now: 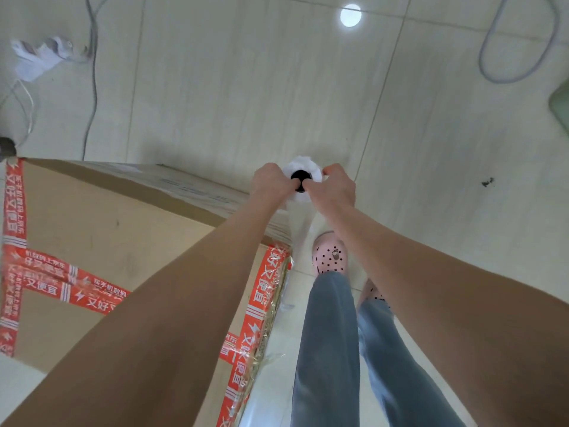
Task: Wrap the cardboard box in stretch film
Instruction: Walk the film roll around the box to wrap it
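A large cardboard box (101,223) sealed with red printed tape stands on the floor at the left. A white roll of stretch film (303,166) stands upright beyond the box's far right corner, its dark core facing me. My left hand (271,181) grips the roll's top from the left and my right hand (334,188) grips it from the right, thumbs at the core. Clear film (277,306) lies along the box's right side, running from the roll down the near face. The lower part of the roll is hidden behind my hands.
My legs in blue jeans and pink clogs (329,252) stand just right of the box. Grey cables (90,87) and a white power strip (40,55) lie on the tiled floor at the far left. Another cable loops at the top right (492,66).
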Tool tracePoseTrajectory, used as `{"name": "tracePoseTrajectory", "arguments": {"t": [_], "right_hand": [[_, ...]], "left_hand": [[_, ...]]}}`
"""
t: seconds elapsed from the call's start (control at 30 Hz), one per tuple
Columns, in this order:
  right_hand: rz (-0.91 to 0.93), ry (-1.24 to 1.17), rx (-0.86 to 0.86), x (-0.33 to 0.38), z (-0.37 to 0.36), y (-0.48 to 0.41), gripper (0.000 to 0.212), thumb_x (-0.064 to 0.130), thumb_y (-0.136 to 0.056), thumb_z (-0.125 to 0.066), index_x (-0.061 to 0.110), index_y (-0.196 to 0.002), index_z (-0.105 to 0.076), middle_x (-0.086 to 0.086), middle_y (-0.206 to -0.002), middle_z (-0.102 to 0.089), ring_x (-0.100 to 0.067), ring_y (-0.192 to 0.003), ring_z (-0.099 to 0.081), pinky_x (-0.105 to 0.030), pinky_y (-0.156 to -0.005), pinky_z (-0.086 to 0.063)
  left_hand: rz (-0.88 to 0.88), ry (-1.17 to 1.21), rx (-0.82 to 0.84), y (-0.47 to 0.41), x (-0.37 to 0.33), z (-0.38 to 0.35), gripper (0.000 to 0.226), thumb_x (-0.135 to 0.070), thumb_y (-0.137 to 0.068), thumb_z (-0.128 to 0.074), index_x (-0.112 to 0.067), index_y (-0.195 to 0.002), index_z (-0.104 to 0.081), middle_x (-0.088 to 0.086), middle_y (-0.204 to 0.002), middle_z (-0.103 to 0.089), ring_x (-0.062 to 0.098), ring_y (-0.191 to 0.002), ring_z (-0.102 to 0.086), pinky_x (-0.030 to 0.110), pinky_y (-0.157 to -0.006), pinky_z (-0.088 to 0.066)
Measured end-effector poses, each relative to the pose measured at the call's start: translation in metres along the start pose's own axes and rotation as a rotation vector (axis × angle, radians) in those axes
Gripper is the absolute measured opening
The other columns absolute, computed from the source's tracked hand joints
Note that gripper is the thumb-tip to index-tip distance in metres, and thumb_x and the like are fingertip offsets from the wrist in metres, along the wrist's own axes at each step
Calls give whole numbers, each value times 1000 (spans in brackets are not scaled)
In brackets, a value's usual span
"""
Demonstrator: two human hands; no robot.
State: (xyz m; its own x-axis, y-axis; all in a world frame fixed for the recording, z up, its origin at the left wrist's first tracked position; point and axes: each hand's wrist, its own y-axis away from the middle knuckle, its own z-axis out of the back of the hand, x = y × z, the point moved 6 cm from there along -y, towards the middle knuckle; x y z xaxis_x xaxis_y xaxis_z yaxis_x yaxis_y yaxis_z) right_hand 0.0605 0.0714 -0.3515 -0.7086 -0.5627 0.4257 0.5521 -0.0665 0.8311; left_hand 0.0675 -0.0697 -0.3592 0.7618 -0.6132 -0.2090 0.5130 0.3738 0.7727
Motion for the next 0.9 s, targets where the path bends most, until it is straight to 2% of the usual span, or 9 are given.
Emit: {"name": "tracePoseTrajectory", "arguments": {"t": [0.1, 0.17, 0.27, 0.33, 0.43, 0.53, 0.67, 0.8, 0.9], "right_hand": [[40, 92, 16, 14, -5, -3, 41, 25, -83, -63, 20, -121, -52, 1, -90, -50, -20, -82, -54, -25, -68, -40], [81, 174, 17, 24, -8, -6, 43, 25, -82, -63, 22, -123, -52, 1, -95, -53, -20, -89, -55, -25, -72, -41], [118, 247, 20, 39, -12, -10, 41, 26, -81, -64, 23, -121, -54, 1, -101, -59, -21, -97, -59, -26, -75, -41], [130, 260, 14, 46, -13, -12, 40, 24, -81, -63, 23, -121, -54, 1, -106, -61, -21, -96, -59, -27, -75, -42], [150, 249, -21, 55, -15, -15, 39, 21, -83, -58, 22, -121, -52, 1, -114, -57, -20, -96, -56, -29, -74, -42], [158, 254, -57, 66, -18, -20, 39, 24, -83, -58, 22, -121, -50, 0, -119, -55, -22, -101, -57, -29, -73, -39], [177, 240, -37, 89, -33, -29, 36, 21, -83, -57, 25, -118, -53, -1, -116, -58, -24, -99, -59, -28, -76, -42], [212, 285, -17, 104, -43, -36, 30, 22, -82, -59, 26, -112, -56, -1, -111, -60, -23, -93, -60, -28, -73, -42], [243, 331, -10, 106, -45, -39, 28, 22, -83, -58, 25, -110, -56, -1, -109, -60, -22, -91, -60, -29, -69, -41]], "left_hand": [[-167, -207, -28, -12, -20, 11, 36, -17, -83, -60, -17, -119, -61, 7, -115, -63, 23, -107, -59, 29, -79, -46], [-223, -313, -23, -17, -28, 15, 45, -13, -83, -57, -25, -126, -59, 3, -124, -59, 22, -113, -58, 30, -87, -47], [-214, -375, -28, -22, -29, 22, 28, -9, -79, -57, -17, -103, -69, 4, -105, -65, 25, -96, -63, 30, -75, -49], [-164, -317, -40, -24, -23, 29, 10, -8, -77, -56, -14, -76, -64, 3, -82, -62, 25, -79, -59, 28, -62, -43], [-90, -170, -51, -30, -13, 37, 18, -9, -77, -55, -13, -60, -52, 0, -60, -50, 23, -63, -52, 26, -49, -37], [-6, 63, -86, -35, -4, 50, 14, -19, -76, -64, -7, -70, -63, 8, -71, -64, 28, -65, -65, 32, -58, -56], [106, 225, -83, -37, 14, 60, 18, -22, -80, -62, -4, -82, -59, 13, -83, -68, 30, -70, -70, 35, -64, -58], [-48, -18, -187, -39, 6, 75, 14, -16, -85, -56, -7, -94, -59, 8, -90, -62, 26, -79, -57, 31, -61, -39], [-204, -202, -242, -41, -9, 82, 22, -8, -87, -51, -9, -107, -59, 8, -103, -58, 27, -89, -58, 31, -63, -35]]}}
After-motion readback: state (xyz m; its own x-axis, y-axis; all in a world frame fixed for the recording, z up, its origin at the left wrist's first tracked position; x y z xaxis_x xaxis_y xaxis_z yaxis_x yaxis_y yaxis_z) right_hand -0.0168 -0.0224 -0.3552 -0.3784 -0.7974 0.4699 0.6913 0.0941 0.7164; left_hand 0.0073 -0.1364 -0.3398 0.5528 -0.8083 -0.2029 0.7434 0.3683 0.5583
